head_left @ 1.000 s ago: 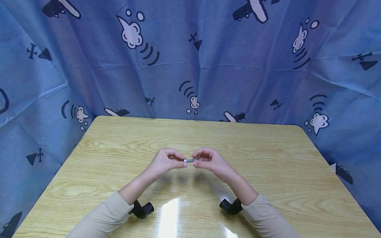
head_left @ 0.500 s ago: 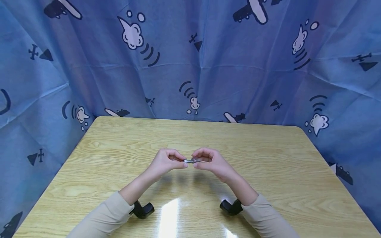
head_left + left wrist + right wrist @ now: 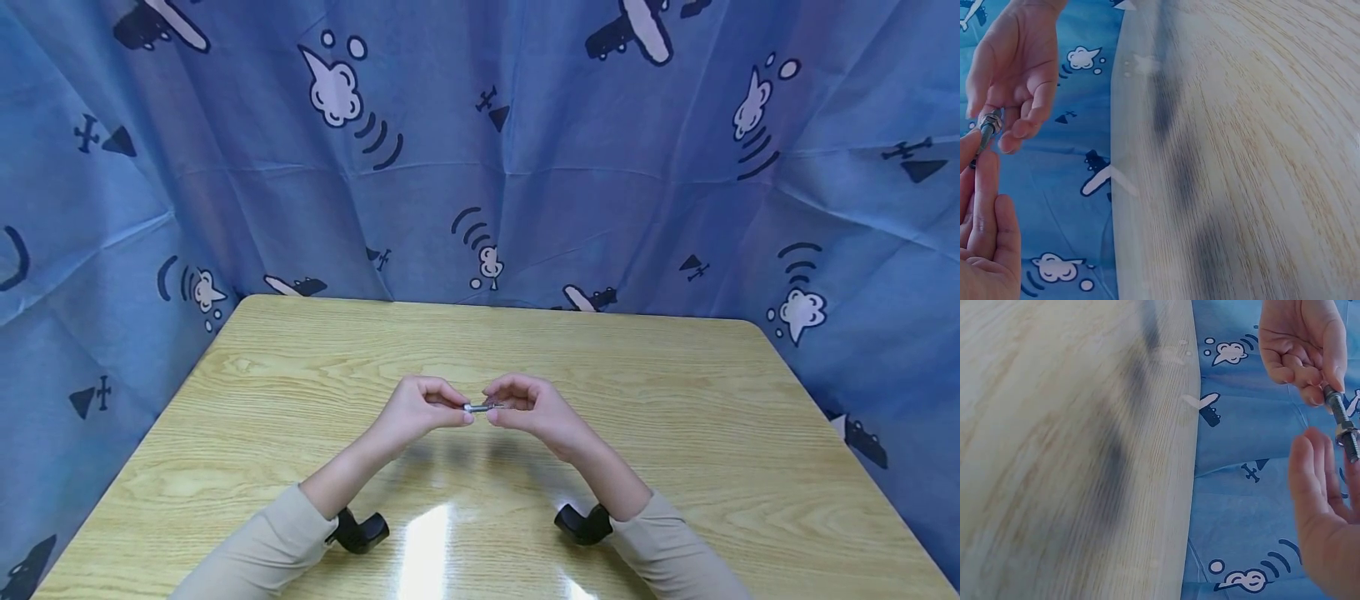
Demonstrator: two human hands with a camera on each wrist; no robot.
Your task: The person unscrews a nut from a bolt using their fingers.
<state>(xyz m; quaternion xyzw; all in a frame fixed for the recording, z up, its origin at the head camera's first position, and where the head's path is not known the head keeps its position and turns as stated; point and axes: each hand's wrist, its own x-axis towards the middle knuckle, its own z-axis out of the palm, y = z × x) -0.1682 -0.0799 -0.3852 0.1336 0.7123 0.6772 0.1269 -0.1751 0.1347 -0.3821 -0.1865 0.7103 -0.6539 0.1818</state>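
A silver metal bolt (image 3: 479,408) lies level between my two hands, above the table. My left hand (image 3: 415,406) pinches its head end between thumb and fingers. A metal nut (image 3: 990,122) sits on the threaded shaft, with a short length of thread past it in the right wrist view (image 3: 1352,450). My right hand (image 3: 531,407) has thumb and forefinger curled around the nut, fingertips right at its sides. Its other fingers are loosely bent behind the bolt's end.
The wood-grain table (image 3: 300,342) stretches out under both hands, with bright reflections near its front. A blue patterned curtain (image 3: 435,167) hangs behind it and along both sides. Black wrist cameras (image 3: 360,532) are strapped at both sleeves.
Both hands stay in place. The right fingertips have shifted slightly about the nut, and the left hand keeps its pinch on the bolt.
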